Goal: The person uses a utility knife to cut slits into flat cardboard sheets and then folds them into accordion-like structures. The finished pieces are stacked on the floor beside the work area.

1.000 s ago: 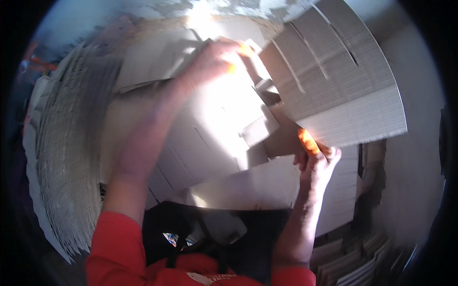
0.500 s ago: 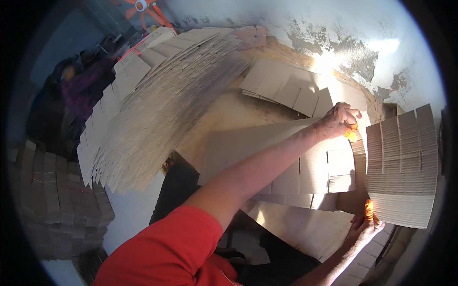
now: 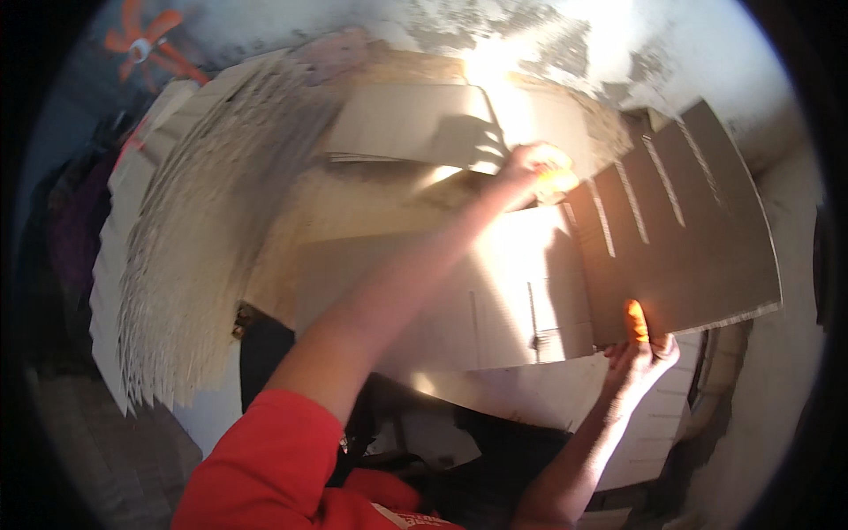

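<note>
A slotted brown cardboard sheet (image 3: 680, 238) stands tilted on the right. My right hand (image 3: 638, 353) grips its lower edge, the thumb in an orange finger sleeve pressed on its face. By the sheet's upper left corner is my left hand (image 3: 533, 166), also with orange on its fingers; glare and blur hide whether they close on the corner. Under my left forearm lies a pale slotted cardboard sheet (image 3: 424, 283), its right end against the brown one. Beyond my left hand, a few flat cardboard pieces (image 3: 397, 119) carry a hand's shadow.
A long fanned row of cardboard sheets (image 3: 221, 185) fills the left side. Behind it are an orange fan (image 3: 141, 49) and a dim person in a purple top (image 3: 79, 225). A peeling wall (image 3: 574, 40) bounds the far side. More cardboard (image 3: 649, 442) lies below my right hand.
The whole view has swung, so the cardboard row and fan sit farther left. The sheet at the right now shows a darker, larger face. Both my hands appear higher and farther left.
</note>
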`<state>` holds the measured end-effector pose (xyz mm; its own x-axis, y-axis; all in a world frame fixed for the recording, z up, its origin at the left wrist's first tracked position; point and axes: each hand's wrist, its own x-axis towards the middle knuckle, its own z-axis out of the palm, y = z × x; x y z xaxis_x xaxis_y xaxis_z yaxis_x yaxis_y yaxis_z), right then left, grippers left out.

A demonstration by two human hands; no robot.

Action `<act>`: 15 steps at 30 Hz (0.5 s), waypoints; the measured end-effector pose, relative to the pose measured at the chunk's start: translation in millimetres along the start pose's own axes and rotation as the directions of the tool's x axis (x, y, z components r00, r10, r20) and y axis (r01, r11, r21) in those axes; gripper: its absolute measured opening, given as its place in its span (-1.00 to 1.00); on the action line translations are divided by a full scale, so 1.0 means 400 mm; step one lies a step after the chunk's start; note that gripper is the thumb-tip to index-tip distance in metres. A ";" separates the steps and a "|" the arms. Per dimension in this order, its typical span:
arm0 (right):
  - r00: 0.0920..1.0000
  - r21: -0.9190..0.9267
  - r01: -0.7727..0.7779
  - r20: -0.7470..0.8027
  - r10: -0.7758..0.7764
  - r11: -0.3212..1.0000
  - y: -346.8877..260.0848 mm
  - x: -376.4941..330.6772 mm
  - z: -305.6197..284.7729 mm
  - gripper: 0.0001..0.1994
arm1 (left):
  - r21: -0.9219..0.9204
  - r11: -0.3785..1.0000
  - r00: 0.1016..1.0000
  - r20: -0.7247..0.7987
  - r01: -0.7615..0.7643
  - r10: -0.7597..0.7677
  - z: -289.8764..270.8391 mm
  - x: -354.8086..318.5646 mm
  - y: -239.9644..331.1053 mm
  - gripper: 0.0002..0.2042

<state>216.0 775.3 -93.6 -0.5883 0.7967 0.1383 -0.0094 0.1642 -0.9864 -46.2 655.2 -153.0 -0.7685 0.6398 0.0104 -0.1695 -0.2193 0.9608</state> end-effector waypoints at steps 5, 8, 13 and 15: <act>0.999 -0.150 0.030 -0.008 -0.032 0.988 -0.012 0.002 0.008 -0.83 | 0.950 0.293 0.909 -0.024 -0.110 0.417 -0.141 0.051 -0.043 -0.59; 0.996 -0.182 0.089 0.041 -0.083 0.979 0.012 -0.001 -0.003 -0.80 | 0.989 -0.128 0.951 0.111 -0.077 0.287 -0.120 0.035 -0.086 -0.23; 0.997 -0.124 0.065 0.044 -0.060 0.990 0.005 -0.010 -0.002 -0.82 | 0.953 -0.226 0.946 0.249 -0.202 0.207 -0.067 0.053 -0.125 -0.61; 0.999 -0.130 0.032 0.037 -0.027 0.991 -0.001 -0.011 0.008 -0.82 | 0.951 -0.190 0.918 0.289 -0.243 0.271 -0.062 0.063 -0.137 -0.78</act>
<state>216.1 769.8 -94.3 -0.6176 0.7697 0.1616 0.0771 0.2638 -0.9615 -71.7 664.9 -212.2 -0.5734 0.7406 0.3502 0.8058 0.5871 0.0780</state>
